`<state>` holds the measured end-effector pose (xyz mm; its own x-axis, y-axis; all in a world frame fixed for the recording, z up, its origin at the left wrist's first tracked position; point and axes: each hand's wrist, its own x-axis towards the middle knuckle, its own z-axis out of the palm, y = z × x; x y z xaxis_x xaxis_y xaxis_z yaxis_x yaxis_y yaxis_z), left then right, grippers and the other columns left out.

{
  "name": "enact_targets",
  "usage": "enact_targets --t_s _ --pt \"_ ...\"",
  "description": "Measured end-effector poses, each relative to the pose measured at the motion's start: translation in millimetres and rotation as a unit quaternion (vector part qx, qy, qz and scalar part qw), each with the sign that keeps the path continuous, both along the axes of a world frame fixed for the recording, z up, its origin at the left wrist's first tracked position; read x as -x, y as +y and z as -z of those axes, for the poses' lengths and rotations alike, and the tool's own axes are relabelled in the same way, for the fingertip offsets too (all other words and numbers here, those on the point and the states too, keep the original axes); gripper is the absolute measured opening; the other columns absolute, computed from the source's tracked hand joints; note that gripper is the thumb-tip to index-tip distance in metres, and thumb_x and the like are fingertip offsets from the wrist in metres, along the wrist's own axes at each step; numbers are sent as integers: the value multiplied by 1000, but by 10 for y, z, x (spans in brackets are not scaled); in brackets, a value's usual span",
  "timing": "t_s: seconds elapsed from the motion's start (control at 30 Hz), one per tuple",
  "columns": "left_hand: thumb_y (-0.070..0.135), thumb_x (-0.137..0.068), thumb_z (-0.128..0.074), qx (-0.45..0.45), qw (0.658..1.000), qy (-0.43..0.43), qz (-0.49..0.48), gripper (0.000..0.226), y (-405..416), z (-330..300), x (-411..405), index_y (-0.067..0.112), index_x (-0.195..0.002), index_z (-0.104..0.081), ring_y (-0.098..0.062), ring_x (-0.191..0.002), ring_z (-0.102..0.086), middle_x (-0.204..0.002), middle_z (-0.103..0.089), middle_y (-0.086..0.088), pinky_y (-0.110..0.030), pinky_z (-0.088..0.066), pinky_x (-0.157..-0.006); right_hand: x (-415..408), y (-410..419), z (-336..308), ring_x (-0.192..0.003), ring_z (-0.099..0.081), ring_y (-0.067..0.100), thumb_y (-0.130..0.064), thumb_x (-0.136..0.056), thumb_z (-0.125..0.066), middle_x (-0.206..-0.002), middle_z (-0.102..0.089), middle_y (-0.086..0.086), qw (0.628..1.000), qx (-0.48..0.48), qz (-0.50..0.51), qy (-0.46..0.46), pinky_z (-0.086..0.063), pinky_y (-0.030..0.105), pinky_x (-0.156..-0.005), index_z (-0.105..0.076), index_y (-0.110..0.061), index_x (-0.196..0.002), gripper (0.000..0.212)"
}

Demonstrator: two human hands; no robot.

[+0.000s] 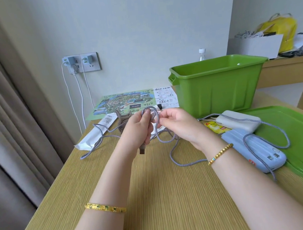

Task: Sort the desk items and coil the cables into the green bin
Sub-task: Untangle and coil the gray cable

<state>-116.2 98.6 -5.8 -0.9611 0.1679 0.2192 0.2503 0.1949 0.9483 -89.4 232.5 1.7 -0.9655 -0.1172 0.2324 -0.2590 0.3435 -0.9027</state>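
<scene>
Light wood desk point(155, 198), pale wall. Left hand point(139, 127) fisted on grey braided cable point(187, 162), plug hanging at 6; right hand point(177, 123) pinches loop. Slack trails toward 4 o'clock, nearer right hand. Green plastic bin point(216, 85) at 1, open.

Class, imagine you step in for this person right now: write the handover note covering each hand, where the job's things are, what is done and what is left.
Left hand: shut on the grey cable, its USB plug hanging below the fist.
Right hand: pinching a loop of the same cable beside the left.
Most of the cable lies uncoiled across the desk, trailing over the blue power bank and the white power bank.
Green bin stands open at the back; its lid lies flat on the right.
Done: coiling just begun.
Left: finish the coil, bin it, then sort the power banks, map and other items.
</scene>
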Motion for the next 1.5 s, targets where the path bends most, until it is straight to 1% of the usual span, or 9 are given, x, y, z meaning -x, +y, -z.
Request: enact_targets --t_s 0.2,0.4,0.6,1.07,1.23,1.33,1.4,1.43,1.5 --pt "29 -100 -34 17 1000 0 -5 34 17 12 -5 17 -69 -40 -11 -28 -32 -40 -42 9 -25 -29 -43 -14 23 0 -80 -51 12 -26 -88 -59 -83 -57 0 999 -42 -9 -10 -41 31 -80 -61 -6 -87 21" --pt "35 -99 -37 20 983 -62 171 34 -80 -25 -45 12 -79 -51 -9 -32 -24 -44 -35 5 -16 -25 -36 25 38 -49 -90 -62 18 -22 -92 -52 -76 -64 -9 991 -56 99 71 -34 47 -104 -53 -27 -72 21" --pt "33 -101 -30 -60 983 -44 168 36 -37 -55 -81 13 -76 -47 -8 -34 -25 -46 -34 7 -16 -28 -38 23 56 -60 -45 -51 1 -12 -92 -51 -54 -57 -3 992 8 80 98 -45 16 -57 -52 -21 -72 22" --pt "29 -101 -36 -68 990 -59 109 35 -38 -9 4 12 -79 -57 -6 -40 -25 -53 -26 7 -15 -27 -37 64 13 13 -45 -48 5 -16 -92 -53 -53 -54 -3 989 1 111 101 -39 17 -50 -50 -22 -71 22" --pt "29 -101 -34 -195 980 -25 -42 34 -71 -24 80 17 -71 -46 -6 -41 -35 -51 -45 10 -19 -33 -42 21 26 16 -66 -54 -6 -39 -89 -53 -63 -64 -7 988 -115 59 88 -22 12 -89 -58 -29 -74 19" --pt "32 -101 -34 -315 942 -43 -111 33 -118 -26 111 18 -73 -45 -7 -50 -51 -68 -48 2 -20 -45 -47 9 -38 63 -73 -55 -5 -33 -92 -50 -61 -63 -13 975 -201 15 94 -6 24 -108 -63 -23 -72 26" --pt "33 -101 -32 -433 896 -69 -77 32 -120 -51 84 16 -77 -43 -10 -55 -65 -72 -55 -1 -23 -53 -52 -3 -68 103 -52 -47 -4 -27 -94 -49 -48 -54 -19 971 -221 -24 86 -39 22 -80 -60 -19 -63 33" --pt "34 -101 -31 -469 878 -78 -53 31 -115 -64 67 15 -79 -42 -15 -58 -68 -72 -62 -4 -26 -56 -53 -10 -74 116 -46 -43 -2 -28 -94 -49 -45 -51 -21 970 -228 -35 75 -35 22 -60 -61 -18 -62 35" --pt "36 -101 -29 -482 872 -82 -31 31 -106 -95 36 16 -81 -41 -18 -53 -68 -63 -68 -4 -29 -56 -51 -22 -82 136 -43 -42 0 -32 -93 -49 -47 -54 -18 968 -241 -47 47 -29 24 -51 -63 -19 -64 35"
